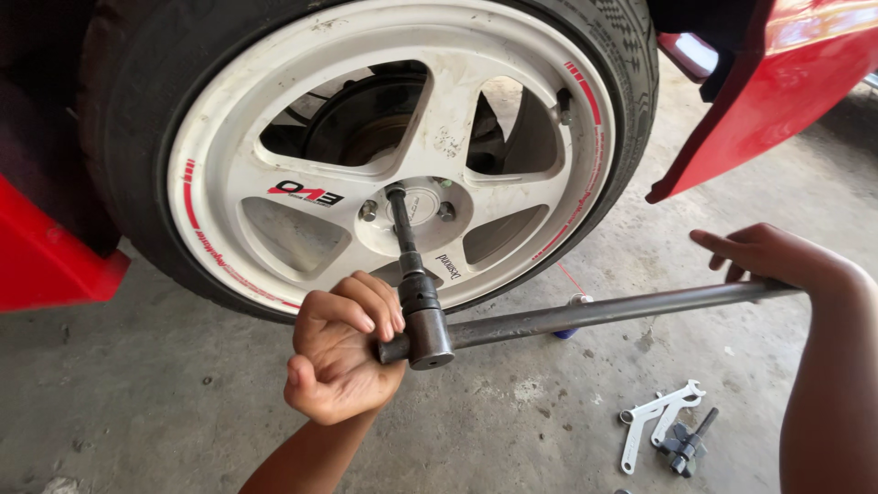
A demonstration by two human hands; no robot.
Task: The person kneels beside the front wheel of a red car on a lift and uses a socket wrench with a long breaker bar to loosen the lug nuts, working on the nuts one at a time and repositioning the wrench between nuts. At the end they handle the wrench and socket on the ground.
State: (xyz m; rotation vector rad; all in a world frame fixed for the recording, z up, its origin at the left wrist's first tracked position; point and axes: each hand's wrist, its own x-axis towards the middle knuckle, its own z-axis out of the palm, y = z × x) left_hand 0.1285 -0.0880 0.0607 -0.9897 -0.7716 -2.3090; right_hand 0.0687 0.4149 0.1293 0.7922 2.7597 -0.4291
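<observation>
A white five-spoke wheel [302,146] with red rim stripes sits in a black tyre [146,73] on a red car. A long dark socket extension [403,233] runs from a lug nut near the hub to the head of a breaker bar [585,313]. My left hand [340,352] is closed around the bar's head, just left of the socket joint. My right hand [768,261] rests on the far end of the grey bar handle, fingers partly spread over it.
Red body panels [759,101] hang at the upper right and another red panel [46,261] sits at the left. On the concrete floor [183,402] lie white metal wrenches [654,416] and a dark socket piece [688,446]. A small blue-tipped object [569,331] lies behind the bar.
</observation>
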